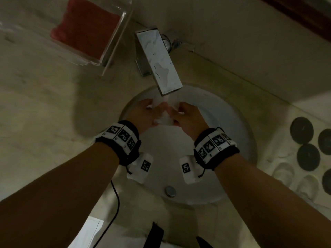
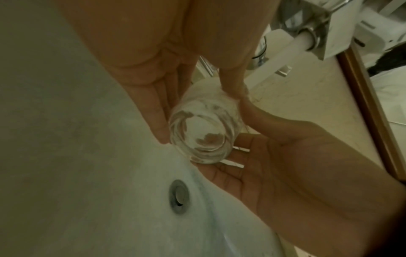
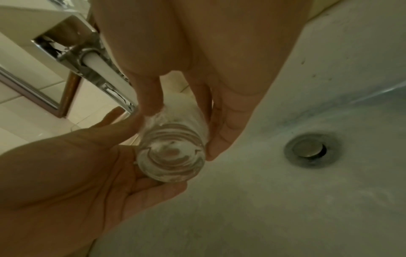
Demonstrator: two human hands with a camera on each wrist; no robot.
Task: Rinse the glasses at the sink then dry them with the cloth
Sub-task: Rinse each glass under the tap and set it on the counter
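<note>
A clear glass (image 1: 163, 119) is held tilted over the white sink (image 1: 232, 140), under the chrome faucet (image 1: 159, 59). Water runs from the spout onto its upper end. My left hand (image 1: 148, 111) grips its left side, fingers (image 2: 158, 113) along the wall and thumb on top. My right hand (image 1: 186, 115) grips the right side. In the right wrist view the glass (image 3: 173, 153) shows its thick base between the right thumb and fingers (image 3: 222, 121), with the left palm under it. The red cloth (image 1: 86, 29) lies folded in a clear tray (image 1: 114, 47) at the back left.
The drain plug (image 1: 170, 191) sits near the basin's front. Several black round coasters (image 1: 301, 130) lie on the counter at right, with what look like two clear glasses (image 1: 284, 173) beside them. A black cable (image 1: 116, 199) hangs below my left arm.
</note>
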